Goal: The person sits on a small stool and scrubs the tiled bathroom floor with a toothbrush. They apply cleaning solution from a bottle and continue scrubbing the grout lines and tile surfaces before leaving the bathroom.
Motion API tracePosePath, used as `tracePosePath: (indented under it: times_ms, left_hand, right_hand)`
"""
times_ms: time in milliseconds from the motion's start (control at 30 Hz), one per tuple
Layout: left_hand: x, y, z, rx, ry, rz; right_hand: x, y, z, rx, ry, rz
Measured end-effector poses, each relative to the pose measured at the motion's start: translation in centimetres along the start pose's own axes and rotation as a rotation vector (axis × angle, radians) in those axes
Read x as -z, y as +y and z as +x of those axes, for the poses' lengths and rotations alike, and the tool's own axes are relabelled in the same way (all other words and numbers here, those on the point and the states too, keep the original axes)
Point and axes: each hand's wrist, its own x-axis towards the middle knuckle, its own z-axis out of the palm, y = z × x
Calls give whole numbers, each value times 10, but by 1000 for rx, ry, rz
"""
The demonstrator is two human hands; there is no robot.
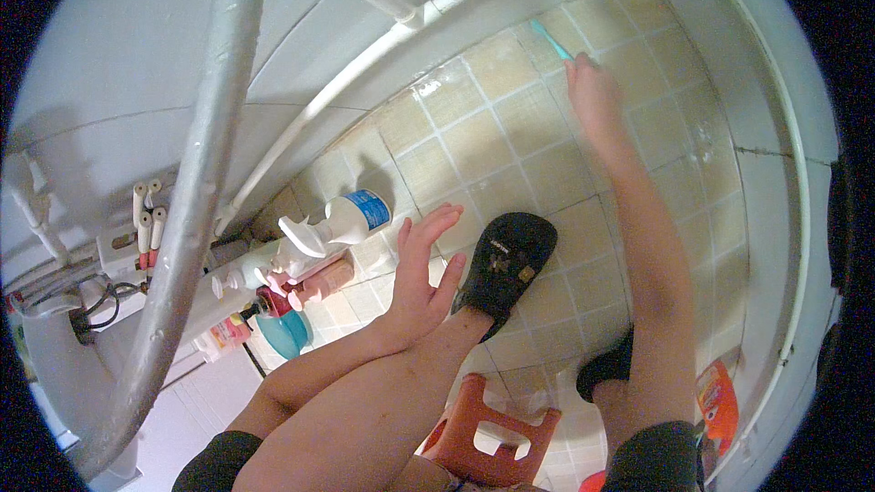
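Note:
My right hand (594,96) reaches far forward over the beige tiled floor (510,137). Its fingers are closed round a thin teal brush (550,39) that looks like a toothbrush, its far end at the tiles near the back wall. My left hand (425,264) holds nothing; the fingers are spread, and its forearm lies by my bent leg. Closest to that hand is a white spray bottle (351,217) with a blue label, on the left. A black clog (512,251) is on my foot, just right of the left hand.
An orange plastic stool (497,442) is beneath me. Several bottles and a teal bowl (284,333) crowd the left side. A grey metal pipe (196,191) crosses the left foreground; white pipes (319,96) follow the wall. An orange-red package (718,405) stands at lower right.

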Motion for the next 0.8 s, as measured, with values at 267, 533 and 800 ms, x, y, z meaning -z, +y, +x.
tracePosePath:
  times_ms: [267, 533, 800]
  left_hand:
    - [0, 3, 1, -4, -7, 0]
    - [-2, 2, 1, -8, -27, -8]
    - [2, 0, -1, -5, -30, 9]
  right_hand:
    - [-12, -12, -12, -27, -68, -15]
    - [-31, -28, -20, 30, 106, -62]
    - [-36, -56, -30, -58, -73, 6]
